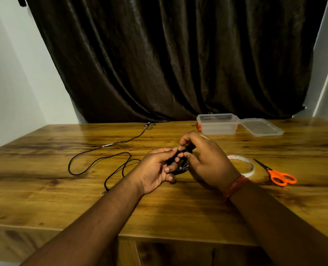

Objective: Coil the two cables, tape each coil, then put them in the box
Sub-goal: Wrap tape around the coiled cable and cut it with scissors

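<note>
Both my hands meet over the middle of the wooden table. My left hand and my right hand are closed together on a small coil of black cable, mostly hidden by the fingers. A second black cable lies loose in loops to the left, with a plug near the front and earpieces at the back edge. The clear plastic box stands open at the back right. A roll of clear tape lies just right of my right hand.
The box's lid lies flat to the right of the box. Orange-handled scissors lie right of the tape. A dark curtain hangs behind the table. The table's front edge runs across below my forearms.
</note>
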Demonstrator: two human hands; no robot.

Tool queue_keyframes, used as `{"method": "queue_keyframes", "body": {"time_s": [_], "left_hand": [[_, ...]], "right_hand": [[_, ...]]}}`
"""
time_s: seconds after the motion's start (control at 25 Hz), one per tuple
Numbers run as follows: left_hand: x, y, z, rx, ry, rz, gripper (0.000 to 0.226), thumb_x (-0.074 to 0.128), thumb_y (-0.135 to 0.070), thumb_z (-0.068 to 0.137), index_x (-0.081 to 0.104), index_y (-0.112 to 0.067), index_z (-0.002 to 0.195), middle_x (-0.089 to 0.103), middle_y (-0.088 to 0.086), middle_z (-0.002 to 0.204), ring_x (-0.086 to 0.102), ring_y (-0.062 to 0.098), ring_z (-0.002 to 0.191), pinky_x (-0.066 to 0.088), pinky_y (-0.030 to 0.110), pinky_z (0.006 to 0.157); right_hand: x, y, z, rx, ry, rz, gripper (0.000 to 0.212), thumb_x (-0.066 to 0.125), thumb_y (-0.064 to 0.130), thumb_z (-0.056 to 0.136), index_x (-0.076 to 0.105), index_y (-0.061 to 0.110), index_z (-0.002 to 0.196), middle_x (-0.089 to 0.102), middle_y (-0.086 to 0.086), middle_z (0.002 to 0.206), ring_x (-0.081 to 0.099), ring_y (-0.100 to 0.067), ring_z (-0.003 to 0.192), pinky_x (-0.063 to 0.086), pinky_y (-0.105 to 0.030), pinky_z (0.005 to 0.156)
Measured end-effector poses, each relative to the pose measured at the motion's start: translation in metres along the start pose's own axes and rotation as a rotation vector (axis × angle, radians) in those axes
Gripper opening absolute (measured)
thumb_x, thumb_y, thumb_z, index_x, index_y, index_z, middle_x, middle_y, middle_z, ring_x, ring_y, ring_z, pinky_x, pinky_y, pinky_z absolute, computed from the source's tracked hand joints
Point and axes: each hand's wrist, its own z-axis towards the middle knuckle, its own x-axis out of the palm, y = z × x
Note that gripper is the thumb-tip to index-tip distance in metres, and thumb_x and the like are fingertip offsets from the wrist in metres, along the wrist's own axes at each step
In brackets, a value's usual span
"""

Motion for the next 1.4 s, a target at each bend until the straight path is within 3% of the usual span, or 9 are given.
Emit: {"method": "queue_keyframes", "body": {"time_s": [0.32, 0.48, 0.8, 0.96, 1.08, 1.2, 1.28, 1.4], "left_hand": [[0.001, 0.001, 0.001, 0.017, -0.056, 0.032, 0.019, 0.051, -0.015, 0.099, 0.07, -0.011, 0.099, 0.051, -0.002, 0.072, 0.031, 0.003, 0.048, 0.034, 0.017, 0.04], [0.006, 0.0, 0.001, 0.019, -0.069, 0.111, 0.021, 0.047, -0.015, 0.1, 0.058, -0.01, 0.083, 0.046, -0.006, 0.058, 0.029, 0.002, 0.045, 0.034, 0.017, 0.039], [0.002, 0.003, 0.003, 0.05, -0.11, 0.126, 0.021, 0.046, -0.014, 0.101, 0.056, -0.01, 0.082, 0.037, 0.0, 0.063, 0.029, 0.004, 0.046, 0.035, 0.018, 0.04], [-0.002, 0.002, 0.006, 0.066, -0.126, 0.065, 0.018, 0.045, -0.016, 0.1, 0.055, -0.008, 0.087, 0.046, 0.004, 0.07, 0.03, 0.004, 0.046, 0.033, 0.018, 0.042], [-0.005, 0.001, 0.005, 0.08, -0.132, 0.035, 0.017, 0.057, -0.025, 0.095, 0.059, -0.01, 0.086, 0.047, 0.001, 0.067, 0.031, 0.004, 0.046, 0.03, 0.018, 0.043], [0.0, 0.0, 0.001, 0.11, -0.133, 0.125, 0.004, 0.061, -0.013, 0.092, 0.059, -0.011, 0.089, 0.054, -0.001, 0.066, 0.04, 0.003, 0.049, 0.03, 0.018, 0.04], [0.003, 0.0, -0.001, 0.115, -0.117, 0.155, 0.006, 0.059, -0.006, 0.093, 0.059, -0.01, 0.089, 0.062, 0.003, 0.074, 0.053, 0.004, 0.054, 0.032, 0.017, 0.038], [0.005, 0.001, -0.003, 0.124, -0.078, 0.219, 0.005, 0.058, -0.003, 0.094, 0.06, -0.008, 0.093, 0.065, 0.003, 0.078, 0.059, 0.004, 0.058, 0.038, 0.018, 0.037]], "right_hand": [[0.0, 0.003, -0.001, -0.033, -0.053, -0.003, 0.031, 0.069, 0.013, 0.084, 0.059, 0.022, 0.112, 0.06, 0.008, 0.102, 0.055, -0.005, 0.1, 0.047, -0.023, 0.085], [0.002, 0.004, -0.001, -0.059, -0.058, -0.035, 0.03, 0.067, 0.01, 0.084, 0.061, 0.022, 0.111, 0.06, 0.009, 0.096, 0.054, -0.007, 0.095, 0.047, -0.024, 0.08], [0.004, 0.005, 0.0, -0.156, -0.003, -0.133, 0.034, 0.065, 0.006, 0.082, 0.06, 0.021, 0.112, 0.053, 0.02, 0.093, 0.05, -0.005, 0.096, 0.044, -0.023, 0.077], [0.002, 0.001, -0.002, -0.09, 0.138, -0.141, 0.049, 0.064, 0.009, 0.085, 0.052, 0.034, 0.124, 0.054, 0.016, 0.101, 0.049, 0.004, 0.101, 0.044, -0.016, 0.085], [-0.004, 0.001, -0.004, -0.028, 0.091, 0.047, 0.049, 0.064, 0.004, 0.085, 0.053, 0.035, 0.122, 0.061, 0.013, 0.102, 0.059, 0.003, 0.099, 0.047, -0.017, 0.088], [-0.009, 0.001, -0.001, 0.093, -0.059, 0.198, 0.05, 0.068, 0.003, 0.082, 0.052, 0.034, 0.119, 0.063, 0.013, 0.107, 0.059, -0.003, 0.105, 0.05, -0.027, 0.092], [-0.009, 0.0, 0.0, 0.143, 0.029, 0.207, 0.05, 0.072, 0.008, 0.082, 0.052, 0.03, 0.122, 0.06, 0.013, 0.116, 0.055, -0.001, 0.111, 0.047, -0.025, 0.097], [-0.006, -0.002, -0.001, 0.143, 0.097, 0.179, 0.033, 0.07, 0.011, 0.085, 0.06, 0.026, 0.113, 0.064, 0.012, 0.106, 0.058, -0.001, 0.102, 0.048, -0.022, 0.091]]}}
